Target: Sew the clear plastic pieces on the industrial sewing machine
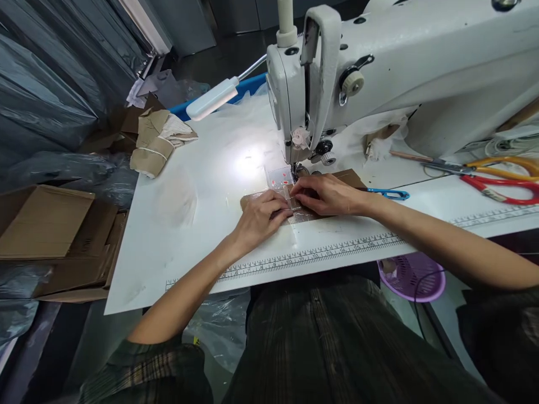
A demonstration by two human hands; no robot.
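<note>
A thin brown piece of material (309,215), perhaps cloth, lies flat on the white sewing table under both hands. My left hand (263,217) presses on its left part, fingers bent and thumb drawn in close. My right hand (326,194) pinches at the material right beside the presser foot (296,171) of the white sewing machine (290,101). The exact grip of the right fingertips is partly hidden. A clear plate with red marks (278,177) sits left of the needle area. Behind my right hand, the brown material's end (350,178) sticks out.
Blue thread snips (389,194), red-handled scissors (501,188) and orange-handled scissors (505,164) lie to the right. A lit lamp (214,99) hangs over the table. A tied brown cloth bundle (155,143) rests at the far left corner. Cardboard boxes (46,221) stand left; a purple basket (412,278) sits below.
</note>
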